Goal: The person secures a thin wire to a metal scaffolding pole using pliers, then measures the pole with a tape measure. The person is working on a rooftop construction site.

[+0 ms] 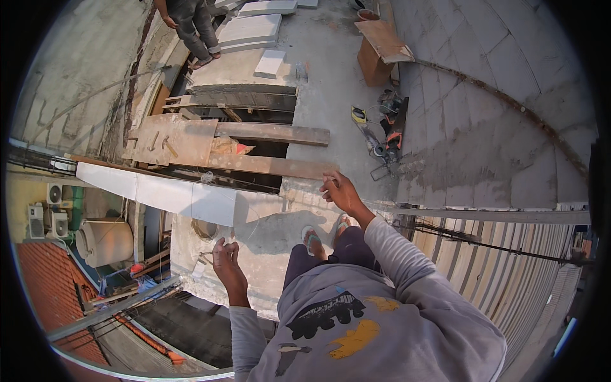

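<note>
My left hand [230, 265] is raised in front of me, its fingers curled and thumb drawn in; anything between them is too small to make out. My right hand [344, 193] hangs past the end of a long wooden plank [273, 166], fingers also bent together, with what they hold, if anything, hidden. Just beyond my left hand a row of white blocks [164, 193] forms a low wall along the slab edge. A loose bundle of pale string [207, 177] lies on top of that row. Faint thin line shows near the wall's close end.
Past the row, planks and a plywood board [181, 137] with a hammer [170, 148] span dark floor openings. Power tools [391, 121] lie by the right wall near a cardboard box [374, 62]. Another person [195, 28] stands at far left beside stacked white blocks [250, 28]. The slab drops off at left.
</note>
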Tool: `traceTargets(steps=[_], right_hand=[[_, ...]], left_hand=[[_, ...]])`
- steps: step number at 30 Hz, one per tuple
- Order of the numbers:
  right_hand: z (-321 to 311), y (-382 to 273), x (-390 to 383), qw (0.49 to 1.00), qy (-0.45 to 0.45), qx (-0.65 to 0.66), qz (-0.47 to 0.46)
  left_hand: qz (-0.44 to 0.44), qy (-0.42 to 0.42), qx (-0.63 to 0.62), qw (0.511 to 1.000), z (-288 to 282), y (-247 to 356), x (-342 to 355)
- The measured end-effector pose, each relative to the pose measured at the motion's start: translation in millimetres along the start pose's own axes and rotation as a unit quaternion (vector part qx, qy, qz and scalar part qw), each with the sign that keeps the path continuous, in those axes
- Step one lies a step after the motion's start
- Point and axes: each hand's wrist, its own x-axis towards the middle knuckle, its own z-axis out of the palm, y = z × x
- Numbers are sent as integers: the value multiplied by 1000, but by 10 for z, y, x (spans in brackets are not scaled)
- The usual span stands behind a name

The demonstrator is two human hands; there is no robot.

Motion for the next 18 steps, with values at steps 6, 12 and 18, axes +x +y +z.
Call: traceTargets(steps=[6,12,18], right_hand=[[-1367,1571,-781,983,96,-112,109],[-2347,2285,-1115,963,157,-51,211],[-2983,2512,-1083,969,186,-75,143]], left_hand=[[-29,94,6,995,82,-356,8],[-199,221,78,952,-131,-1293,-211],[-397,49,258,879,-22,-2063,-591]])
